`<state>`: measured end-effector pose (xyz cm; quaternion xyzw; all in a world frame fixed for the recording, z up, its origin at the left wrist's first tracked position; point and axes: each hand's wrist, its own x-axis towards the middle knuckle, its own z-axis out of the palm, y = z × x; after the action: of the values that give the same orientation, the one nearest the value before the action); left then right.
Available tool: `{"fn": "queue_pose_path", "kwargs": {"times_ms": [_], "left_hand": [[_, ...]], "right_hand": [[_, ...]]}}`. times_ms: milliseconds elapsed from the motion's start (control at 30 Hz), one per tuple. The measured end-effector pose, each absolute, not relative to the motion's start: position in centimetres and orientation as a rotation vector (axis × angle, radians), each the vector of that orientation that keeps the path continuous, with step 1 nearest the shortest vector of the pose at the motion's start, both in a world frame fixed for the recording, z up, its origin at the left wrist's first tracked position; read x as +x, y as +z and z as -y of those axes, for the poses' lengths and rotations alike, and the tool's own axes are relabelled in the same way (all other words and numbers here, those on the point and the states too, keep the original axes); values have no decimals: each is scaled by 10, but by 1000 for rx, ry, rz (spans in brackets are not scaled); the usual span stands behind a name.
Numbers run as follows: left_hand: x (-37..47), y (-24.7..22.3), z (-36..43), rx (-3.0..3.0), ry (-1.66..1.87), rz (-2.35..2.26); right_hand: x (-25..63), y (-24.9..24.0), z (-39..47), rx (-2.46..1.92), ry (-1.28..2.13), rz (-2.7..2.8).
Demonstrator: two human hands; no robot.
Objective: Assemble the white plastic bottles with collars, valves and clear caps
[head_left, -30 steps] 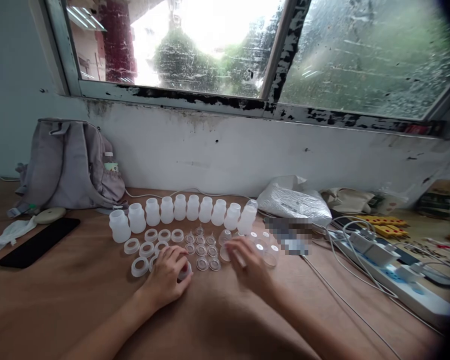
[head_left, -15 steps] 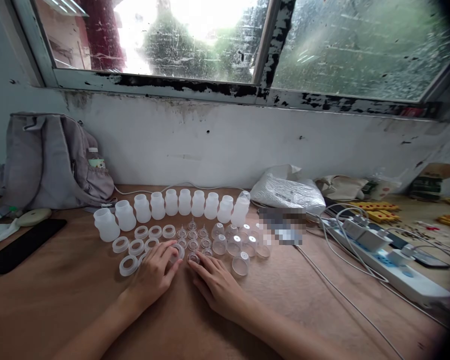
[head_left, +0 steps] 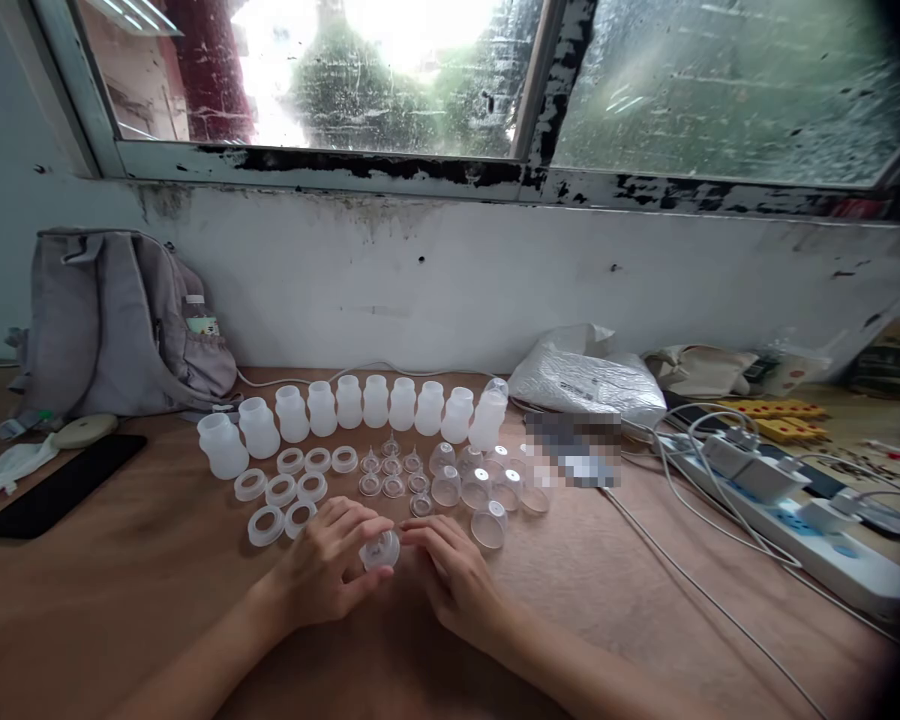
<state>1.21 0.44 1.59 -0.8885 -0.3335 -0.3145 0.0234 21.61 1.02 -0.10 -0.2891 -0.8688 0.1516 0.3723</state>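
Note:
My left hand (head_left: 337, 560) holds a translucent ring (head_left: 379, 550) between thumb and fingers, tilted over the table; a small clear part shows inside it. Beside the ring's right edge is my right hand (head_left: 454, 575), fingers close together; whether they pinch something is hidden. Several white rings (head_left: 266, 525) lie left of centre. Clear nipples (head_left: 391, 486) stand in the middle, with transparent domed caps (head_left: 488, 525) to their right. Behind them, several frosted bottles (head_left: 321, 408) form a curved row; the rightmost bottle (head_left: 487, 418) has a clear cap on top.
A grey backpack (head_left: 120, 320) and a black phone-like slab (head_left: 64, 487) are at the left. A silvery plastic package (head_left: 589, 380) sits behind at the right. The white power strip (head_left: 847, 580) with plugs and cables runs along the right side.
My left hand has drawn the ring nearer and to the right. My right hand has moved back from the nipples to beside the ring, and a nipple from the front of the group now sits inside it.

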Motion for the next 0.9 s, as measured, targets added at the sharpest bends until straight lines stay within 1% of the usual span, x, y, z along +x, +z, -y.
{"fn": "queue_pose_path", "kwargs": {"times_ms": [100, 300, 367, 533, 700, 800, 900], "left_hand": [[15, 15, -4, -2786, -843, 1103], [20, 9, -4, -2815, -712, 1294], [20, 8, -4, -2795, -724, 1347], [18, 4, -7, -2774, -935, 1398], [25, 7, -2, -2838, -1274, 1749], [33, 10, 3, -2929, -1457, 1852], [38, 12, 7, -2877, -1640, 2033]], "right_hand": [[216, -6, -13, -792, 358, 2157], [215, -4, -13, -839, 367, 2196], [215, -4, -14, -855, 383, 2201], [216, -1, -13, -853, 436, 2208], [214, 7, -5, -794, 513, 2271], [210, 6, -2, -831, 513, 2231], [207, 1, -2, -894, 532, 2137]]}}
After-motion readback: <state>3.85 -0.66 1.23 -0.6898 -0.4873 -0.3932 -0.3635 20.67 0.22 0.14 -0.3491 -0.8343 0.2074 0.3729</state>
